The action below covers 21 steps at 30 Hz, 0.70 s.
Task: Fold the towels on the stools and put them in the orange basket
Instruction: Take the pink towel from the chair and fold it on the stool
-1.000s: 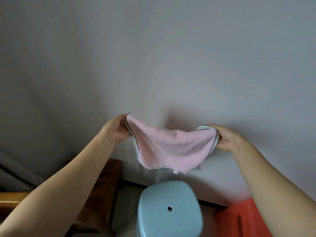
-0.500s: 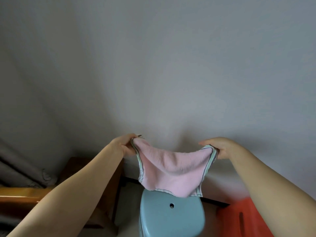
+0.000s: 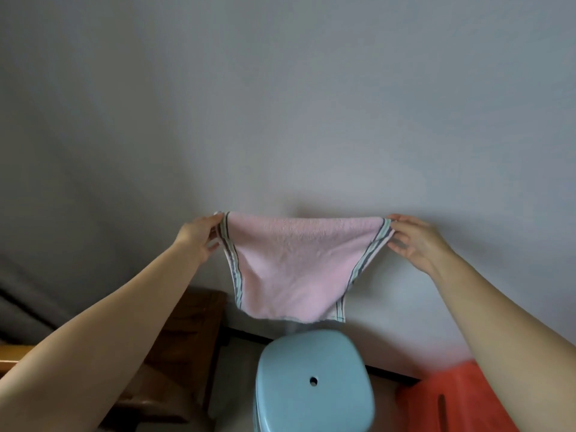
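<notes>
A pink towel (image 3: 293, 266) with grey and pale green striped side borders hangs in the air, stretched flat between my hands. My left hand (image 3: 199, 235) pinches its upper left corner and my right hand (image 3: 414, 241) pinches its upper right corner. The towel's lower edge hangs just above a light blue plastic stool (image 3: 314, 385) with a small hole in its seat. The stool's seat carries nothing. The orange basket (image 3: 448, 400) shows at the lower right, partly hidden by my right forearm.
A plain grey wall fills the view behind the towel. A dark wooden piece of furniture (image 3: 187, 338) stands left of the stool, under my left forearm. A dark baseboard strip (image 3: 386, 372) runs along the wall's foot.
My hands have moved apart, and the sagging towel is now pulled taut along its top edge and hangs flat. It sits slightly higher above the stool than half a second ago.
</notes>
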Motion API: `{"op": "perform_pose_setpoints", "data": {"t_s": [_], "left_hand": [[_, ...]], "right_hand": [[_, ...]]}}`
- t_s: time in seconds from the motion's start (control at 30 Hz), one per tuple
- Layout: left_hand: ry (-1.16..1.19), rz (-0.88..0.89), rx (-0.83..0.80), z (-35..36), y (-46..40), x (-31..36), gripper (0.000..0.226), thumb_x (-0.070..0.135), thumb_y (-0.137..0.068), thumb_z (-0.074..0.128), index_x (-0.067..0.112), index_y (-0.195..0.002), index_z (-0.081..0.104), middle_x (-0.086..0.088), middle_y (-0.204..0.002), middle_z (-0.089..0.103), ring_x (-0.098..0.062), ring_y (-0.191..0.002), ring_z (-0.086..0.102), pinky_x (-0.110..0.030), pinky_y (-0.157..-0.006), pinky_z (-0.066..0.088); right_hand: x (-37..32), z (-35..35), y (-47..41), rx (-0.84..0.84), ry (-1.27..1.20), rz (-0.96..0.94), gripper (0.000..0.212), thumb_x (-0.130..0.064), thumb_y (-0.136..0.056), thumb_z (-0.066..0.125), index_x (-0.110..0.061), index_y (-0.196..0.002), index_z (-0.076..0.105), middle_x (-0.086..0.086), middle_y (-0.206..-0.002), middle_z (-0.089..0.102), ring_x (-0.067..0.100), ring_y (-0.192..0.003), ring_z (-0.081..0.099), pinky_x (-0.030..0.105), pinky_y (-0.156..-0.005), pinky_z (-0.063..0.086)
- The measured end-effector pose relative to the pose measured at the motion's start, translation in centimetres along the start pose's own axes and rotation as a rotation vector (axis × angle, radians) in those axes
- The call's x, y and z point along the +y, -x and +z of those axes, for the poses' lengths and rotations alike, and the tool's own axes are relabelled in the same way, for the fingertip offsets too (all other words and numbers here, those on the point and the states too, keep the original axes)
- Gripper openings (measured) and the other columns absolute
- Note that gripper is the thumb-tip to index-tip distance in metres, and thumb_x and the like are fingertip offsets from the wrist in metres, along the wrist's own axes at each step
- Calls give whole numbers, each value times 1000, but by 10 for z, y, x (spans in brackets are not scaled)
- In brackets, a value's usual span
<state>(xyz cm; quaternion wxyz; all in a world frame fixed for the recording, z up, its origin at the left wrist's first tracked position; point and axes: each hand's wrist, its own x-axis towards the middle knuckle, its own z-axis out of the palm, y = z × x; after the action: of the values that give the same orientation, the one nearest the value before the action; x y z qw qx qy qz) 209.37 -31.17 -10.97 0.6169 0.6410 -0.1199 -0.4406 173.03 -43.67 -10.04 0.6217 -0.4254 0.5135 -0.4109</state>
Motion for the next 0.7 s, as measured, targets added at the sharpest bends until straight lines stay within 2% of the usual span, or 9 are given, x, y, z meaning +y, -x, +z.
{"op": "perform_pose_setpoints", "data": {"t_s": [0.03, 0.1, 0.23, 0.33, 0.43, 0.5, 0.6, 0.67, 0.7], "left_hand": [[-52, 46, 10, 1, 0, 5, 17, 19, -87, 66, 21, -72, 58, 2, -75, 58, -11, -69, 54, -32, -80, 41], [-165, 136, 24, 4, 0, 16, 20, 20, -88, 65, 21, -69, 57, 3, -73, 57, -9, -68, 53, -28, -72, 38], [-290, 249, 27, 10, 0, 40, 21, 24, -88, 66, 22, -68, 58, 4, -71, 56, -9, -63, 46, -22, -58, 34], [-218, 212, 3, 15, -2, 54, 23, 20, -88, 65, 20, -67, 56, 6, -58, 58, -7, -53, 47, -18, -46, 35], [-162, 191, -32, 21, -1, 59, 27, 14, -90, 62, 16, -65, 52, 7, -42, 55, -2, -32, 48, -11, -36, 40], [-105, 184, -50, 23, -1, 60, 25, 8, -90, 61, 13, -68, 50, -3, -57, 56, -5, -34, 52, -14, -39, 48], [0, 188, -81, 22, 1, 57, 15, -2, -91, 55, 11, -84, 51, -10, -72, 51, -15, -56, 52, -25, -49, 58], [-18, 209, -169, 19, 2, 50, 22, -6, -92, 50, 9, -107, 56, -10, -75, 53, -16, -64, 51, -25, -62, 60], [-85, 222, -228, 18, 3, 45, 29, -7, -92, 49, 7, -117, 56, -9, -78, 55, -16, -69, 54, -22, -69, 59]], "right_hand": [[-5, 0, 0, -2, -7, -15, 24, 0, -90, 53, -21, -79, 61, -12, -54, 66, 2, -54, 61, 24, -68, 45], [-16, 1, 0, 14, 44, -73, 24, -1, -90, 54, -21, -79, 61, -13, -54, 65, 1, -52, 58, 19, -60, 42], [-40, -1, -1, 72, 395, -243, 18, -6, -90, 55, -22, -83, 61, -6, -71, 57, 7, -59, 48, 20, -49, 30], [-55, 0, -2, 87, 498, -290, 15, -5, -90, 52, -18, -88, 59, 0, -74, 58, 2, -44, 54, 12, -38, 36], [-63, 3, -5, 59, 448, -280, 18, 0, -92, 46, -12, -88, 58, 6, -78, 57, -1, -40, 58, 14, -42, 50], [-68, 3, -5, 49, 391, -288, 20, 2, -92, 43, -8, -96, 58, 8, -80, 54, 2, -44, 60, 18, -52, 57], [-68, -1, 0, -39, 273, -269, 27, 7, -90, 44, -12, -96, 62, 6, -82, 50, 10, -60, 60, 22, -68, 59], [-64, -5, 3, -113, 343, -253, 29, 11, -87, 50, -14, -93, 62, 4, -83, 50, 14, -69, 56, 21, -71, 58], [-60, -7, 4, -128, 480, -274, 30, 12, -85, 52, -16, -92, 62, 4, -83, 52, 15, -71, 55, 21, -69, 56]]}}
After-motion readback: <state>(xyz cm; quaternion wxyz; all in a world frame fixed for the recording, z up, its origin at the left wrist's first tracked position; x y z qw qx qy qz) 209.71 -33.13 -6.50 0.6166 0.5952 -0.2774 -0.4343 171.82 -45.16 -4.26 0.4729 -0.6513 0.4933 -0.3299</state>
